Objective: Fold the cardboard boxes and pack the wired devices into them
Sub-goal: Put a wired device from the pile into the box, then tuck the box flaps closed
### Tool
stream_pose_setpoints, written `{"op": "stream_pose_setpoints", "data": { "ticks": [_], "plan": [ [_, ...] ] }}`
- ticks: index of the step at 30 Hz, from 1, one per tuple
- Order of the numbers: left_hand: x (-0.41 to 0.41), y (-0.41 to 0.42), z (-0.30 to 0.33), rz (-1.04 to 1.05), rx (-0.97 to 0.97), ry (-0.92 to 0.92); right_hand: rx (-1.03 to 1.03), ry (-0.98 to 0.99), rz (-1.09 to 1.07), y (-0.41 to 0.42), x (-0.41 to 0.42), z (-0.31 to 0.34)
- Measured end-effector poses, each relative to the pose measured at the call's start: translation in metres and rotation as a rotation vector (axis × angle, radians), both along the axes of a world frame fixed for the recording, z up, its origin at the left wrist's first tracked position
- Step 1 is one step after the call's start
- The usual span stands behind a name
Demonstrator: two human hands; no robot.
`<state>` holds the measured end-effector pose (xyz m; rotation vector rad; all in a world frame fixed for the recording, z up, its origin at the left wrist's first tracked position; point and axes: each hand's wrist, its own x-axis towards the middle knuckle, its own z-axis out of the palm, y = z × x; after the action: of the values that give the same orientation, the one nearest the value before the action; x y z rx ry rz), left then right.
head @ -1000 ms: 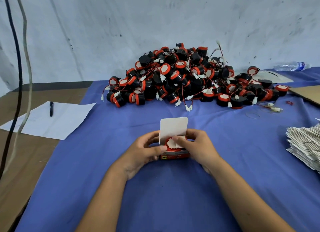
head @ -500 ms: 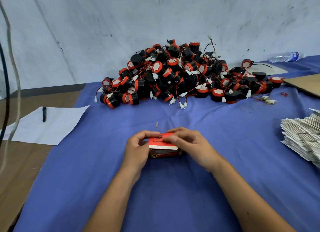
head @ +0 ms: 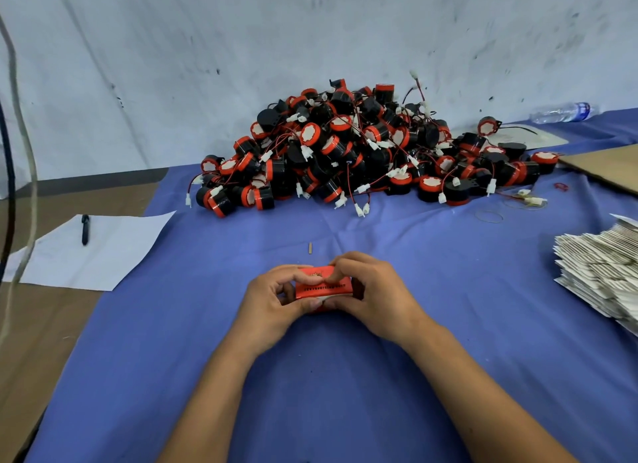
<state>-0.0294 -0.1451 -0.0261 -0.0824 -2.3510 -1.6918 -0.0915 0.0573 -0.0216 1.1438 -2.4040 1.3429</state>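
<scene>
A small red cardboard box (head: 322, 287) with its lid folded down sits on the blue cloth between my hands. My left hand (head: 276, 298) grips its left end with curled fingers and thumb. My right hand (head: 371, 290) grips the right end, fingers curled over the top. The device inside is hidden. A big pile of black and red wired devices (head: 362, 151) lies against the wall behind. A stack of flat unfolded boxes (head: 600, 276) lies at the right edge.
A white paper sheet (head: 96, 252) with a black pen (head: 85, 228) lies at left on the brown table. A small brown scrap (head: 310, 248) lies just beyond the box. A water bottle (head: 562, 112) and flat cardboard (head: 607, 165) sit at far right. Cables (head: 20, 151) hang at left.
The white lid flap that stood upright has been folded down over the device, closing the box. Both hands now clasp the closed box at its ends.
</scene>
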Motion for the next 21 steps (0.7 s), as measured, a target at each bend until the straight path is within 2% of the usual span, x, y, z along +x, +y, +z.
{"op": "stream_pose_setpoints", "data": {
  "ticks": [4, 6, 9, 11, 14, 19, 21],
  "plan": [
    [0.004, -0.002, 0.005, -0.037, -0.058, -0.037, 0.101, 0.094, 0.001, 0.003, 0.0, -0.003],
    [0.005, -0.005, 0.006, -0.026, -0.081, -0.06, 0.075, 0.108, -0.012, 0.003, 0.002, -0.004],
    [0.005, -0.004, 0.007, -0.017, -0.104, -0.03, -0.04, 0.038, -0.009, 0.003, 0.007, -0.001],
    [0.004, -0.001, 0.008, -0.02, -0.106, -0.023, -0.042, -0.025, -0.025, 0.003, 0.009, 0.001],
    [0.002, -0.001, 0.005, -0.006, -0.126, -0.004, 0.02, 0.007, -0.105, -0.003, 0.01, 0.003],
    [0.001, -0.003, 0.004, 0.009, -0.122, 0.014, -0.052, 0.03, -0.121, -0.004, 0.005, -0.001],
    [0.001, -0.003, 0.005, 0.017, -0.131, 0.029, -0.074, -0.026, -0.092, -0.001, 0.005, -0.004]
  ]
}}
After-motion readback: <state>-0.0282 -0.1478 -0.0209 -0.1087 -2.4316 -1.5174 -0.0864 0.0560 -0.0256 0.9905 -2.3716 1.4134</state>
